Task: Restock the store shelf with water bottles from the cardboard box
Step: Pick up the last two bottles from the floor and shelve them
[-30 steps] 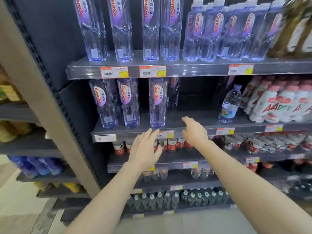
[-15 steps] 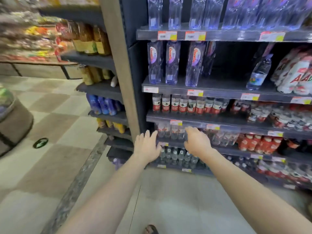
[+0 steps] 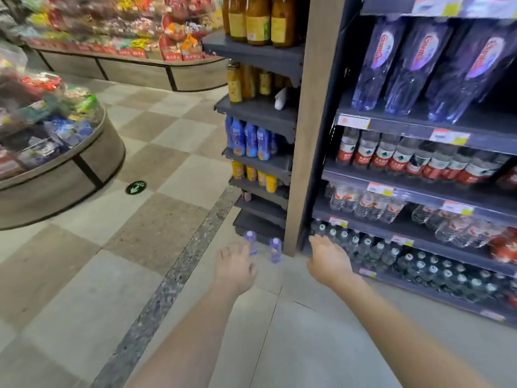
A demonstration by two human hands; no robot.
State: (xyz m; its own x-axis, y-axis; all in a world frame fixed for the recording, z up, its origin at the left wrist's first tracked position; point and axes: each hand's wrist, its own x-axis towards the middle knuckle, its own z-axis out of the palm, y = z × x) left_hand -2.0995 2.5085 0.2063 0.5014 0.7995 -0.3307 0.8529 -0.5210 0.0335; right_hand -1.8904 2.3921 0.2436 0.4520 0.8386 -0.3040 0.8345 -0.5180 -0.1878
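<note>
Two small water bottles with pale purple caps stand on the floor by the shelf's end post, one [image 3: 251,242] on the left and one [image 3: 275,250] on the right. My left hand [image 3: 234,266] reaches low with fingers spread, just short of the left bottle and holding nothing. My right hand [image 3: 328,260] is stretched out empty, palm open, in front of the bottom shelf [image 3: 436,295]. Tall purple-labelled water bottles [image 3: 411,65] stand on a dark upper shelf [image 3: 405,126]. No cardboard box is in view.
A wooden end post [image 3: 306,135] divides the water shelves from a side rack of juice bottles [image 3: 251,138]. A round snack display bin [image 3: 58,163] stands at the left, another long display [image 3: 126,65] behind it. Tiled floor [image 3: 140,247] lies between.
The view has swung down and left from the upper shelves to the floor. Both hands have dropped toward the floor, and two small bottles by the post have come into sight.
</note>
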